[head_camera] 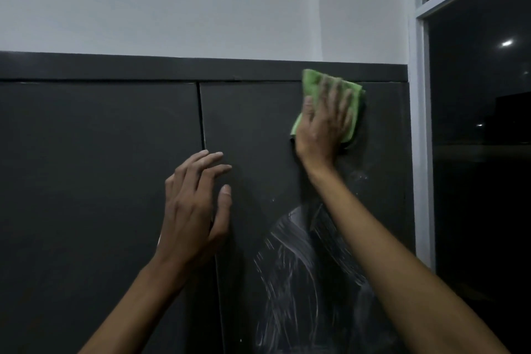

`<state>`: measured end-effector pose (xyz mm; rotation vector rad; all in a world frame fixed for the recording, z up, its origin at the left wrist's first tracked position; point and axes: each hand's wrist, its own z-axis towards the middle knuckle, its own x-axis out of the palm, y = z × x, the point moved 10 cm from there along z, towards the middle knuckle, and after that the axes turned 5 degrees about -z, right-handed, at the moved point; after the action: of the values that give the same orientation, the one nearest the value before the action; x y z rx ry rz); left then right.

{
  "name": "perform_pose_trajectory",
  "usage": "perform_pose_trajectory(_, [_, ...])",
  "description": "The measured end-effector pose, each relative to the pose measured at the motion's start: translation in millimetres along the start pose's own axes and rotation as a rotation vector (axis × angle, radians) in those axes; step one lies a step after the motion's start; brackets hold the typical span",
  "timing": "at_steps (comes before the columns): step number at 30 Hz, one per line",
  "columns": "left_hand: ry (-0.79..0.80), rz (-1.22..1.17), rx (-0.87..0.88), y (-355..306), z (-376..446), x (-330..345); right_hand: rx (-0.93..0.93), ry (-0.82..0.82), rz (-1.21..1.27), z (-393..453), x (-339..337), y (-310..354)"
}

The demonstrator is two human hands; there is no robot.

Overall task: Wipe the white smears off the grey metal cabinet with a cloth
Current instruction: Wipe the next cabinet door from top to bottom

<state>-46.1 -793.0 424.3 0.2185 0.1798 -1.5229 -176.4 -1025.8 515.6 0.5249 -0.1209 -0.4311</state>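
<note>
A pale wall fills the upper part of the view, and to the right a white-framed window shows darkness outside with a couple of small lights reflected or shining in the glass. Below the wall stands the grey metal cabinet, its flat top edge running across the frame and its two doors meeting at a narrow vertical seam left of centre. The right door carries the white smears, a fan of curved, streaky arcs low on the panel, with a few faint specks higher up near the right forearm. The green cloth sits near the top right corner of that door, folded and pressed flat against the metal, its upper edge overlapping the strip along the cabinet's top. The right hand lies over the cloth with fingers straight and slightly spread, palm pushing it onto the surface; the fingers look a little blurred. The left hand is lower and to the left, held over the seam between the doors, fingers extended and loosely fanned, thumb apart. Whether its fingertips actually touch the door cannot be told. Both forearms rise from the bottom edge, bare. The cloth is well above the smeared patch and not on it.
</note>
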Motion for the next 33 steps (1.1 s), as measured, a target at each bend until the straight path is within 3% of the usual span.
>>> perform_pose_trajectory(6, [-0.044,0.015,-0.018,-0.3,10.9,-5.9,-0.649,0.132,-0.046,-68.9,34.0,119.7])
perform_pose_trajectory(10, [-0.055,0.014,-0.033,2.3,17.0,-3.9,-0.868,0.074,-0.059,-63.1,26.2,129.8])
perform_pose_trajectory(20, [-0.036,0.026,-0.032,-0.5,19.1,7.5,-0.376,0.011,-0.055,26.6,-3.7,22.9])
perform_pose_trajectory(25, [-0.016,0.09,-0.005,-3.8,26.0,10.3,-0.23,-0.007,-0.01,25.9,-4.2,23.3])
perform_pose_trajectory(28, [-0.001,0.168,0.017,-4.8,42.1,7.7,-0.284,0.033,-0.013,9.5,5.0,46.8])
perform_pose_trajectory(33, [-0.041,0.198,-0.035,-1.3,64.2,-3.2,-0.678,0.143,-0.026,-41.6,27.0,113.4])
